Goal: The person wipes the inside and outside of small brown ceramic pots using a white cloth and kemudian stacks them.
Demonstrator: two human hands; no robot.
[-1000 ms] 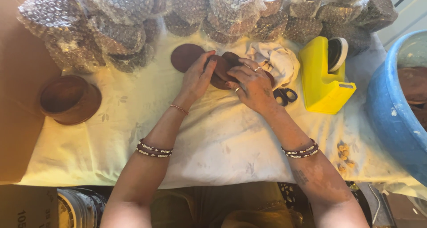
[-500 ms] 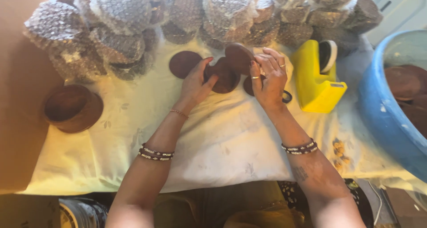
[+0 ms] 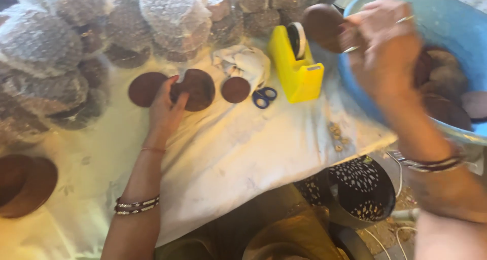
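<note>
Brown disc (image 3: 324, 26) pinched in right hand (image 3: 388, 47) beside blue tub (image 3: 365, 102); left hand (image 3: 165, 108) gripping brown bowl (image 3: 198, 89), bubble-wrapped bundles (image 3: 172, 16) behind

Bare cloth on the surface (image 3: 238, 153) in front of the left hand (image 3: 165, 110) leaves open room toward the near edge; wrapped bundles (image 3: 76, 52) wall off the far side; tape dispenser (image 3: 297, 62), scissors (image 3: 264, 96) and rag (image 3: 243, 62) crowd the middle; the blue tub (image 3: 355, 82) blocks the right.
</note>
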